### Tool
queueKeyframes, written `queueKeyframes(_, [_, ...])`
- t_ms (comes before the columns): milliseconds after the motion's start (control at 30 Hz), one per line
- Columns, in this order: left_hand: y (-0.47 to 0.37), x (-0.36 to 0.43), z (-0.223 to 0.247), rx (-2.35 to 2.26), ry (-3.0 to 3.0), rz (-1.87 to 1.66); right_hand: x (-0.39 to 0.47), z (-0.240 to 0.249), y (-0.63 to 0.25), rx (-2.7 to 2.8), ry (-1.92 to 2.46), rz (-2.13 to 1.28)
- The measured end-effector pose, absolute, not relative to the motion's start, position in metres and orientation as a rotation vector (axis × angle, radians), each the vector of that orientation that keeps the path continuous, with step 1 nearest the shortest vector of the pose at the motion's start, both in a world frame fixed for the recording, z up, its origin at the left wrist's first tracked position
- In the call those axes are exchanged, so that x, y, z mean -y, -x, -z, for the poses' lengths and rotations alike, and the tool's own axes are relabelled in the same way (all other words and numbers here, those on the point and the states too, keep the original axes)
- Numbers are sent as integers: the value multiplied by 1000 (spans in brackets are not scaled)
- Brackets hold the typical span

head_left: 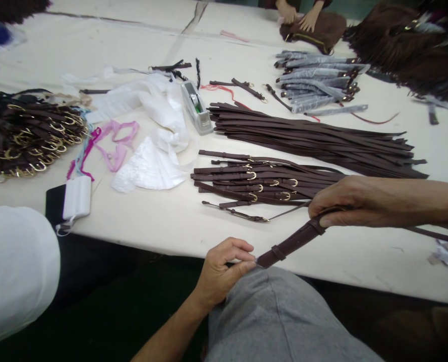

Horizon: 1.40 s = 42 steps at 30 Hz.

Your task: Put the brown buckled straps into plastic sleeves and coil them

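A dark brown leather strap with keeper loops slants between my hands, above my lap at the table's front edge. My left hand pinches its lower end between thumb and fingers. Closed around the upper end is my right hand, thumb along the strap; part of that end is hidden in the palm. More of the strap shows behind my right wrist. Just beyond lies a bunch of brown straps with gold buckles, and behind it a thick bundle of plain brown straps.
A tape dispenser stands beside crumpled white wrapping. Straps with gold rings are heaped left, near a white power bank. Plastic-wrapped straps lie farther back. Another person's hands rest on a brown bag. A white sleeve is at left.
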State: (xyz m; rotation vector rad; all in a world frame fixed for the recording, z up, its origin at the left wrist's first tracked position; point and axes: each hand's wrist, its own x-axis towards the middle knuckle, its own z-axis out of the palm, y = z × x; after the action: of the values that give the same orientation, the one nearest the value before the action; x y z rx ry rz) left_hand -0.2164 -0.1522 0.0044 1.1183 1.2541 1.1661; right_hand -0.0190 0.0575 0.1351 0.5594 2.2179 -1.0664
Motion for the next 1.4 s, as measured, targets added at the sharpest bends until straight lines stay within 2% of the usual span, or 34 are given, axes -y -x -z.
queueKeyframes(200, [220,147,-7,-1146,-1174,-1322,-64,-152,20,-2015,-711,1193])
queueKeyframes(400, [219,149,-13,-1353,-1272,-1325,-66,-147,16,-1903,-770,1274])
queueKeyframes(667, [217,128,-30,-1393,-1447,-1009,-40,-151,38,-2352,-589,850])
queueKeyframes(1033, [214,120,-32,-1445,-1185,-1113,-21,-160,53,-2694,-458,384])
queueKeyframes(1200, [209,117,-31,-1368,-1137,-1187,-12,-148,58,-2718,-433,443])
queueKeyframes(1400, [223,120,-30,-1251,-1124,-1106,-33,-146,59,-2591,-575,796])
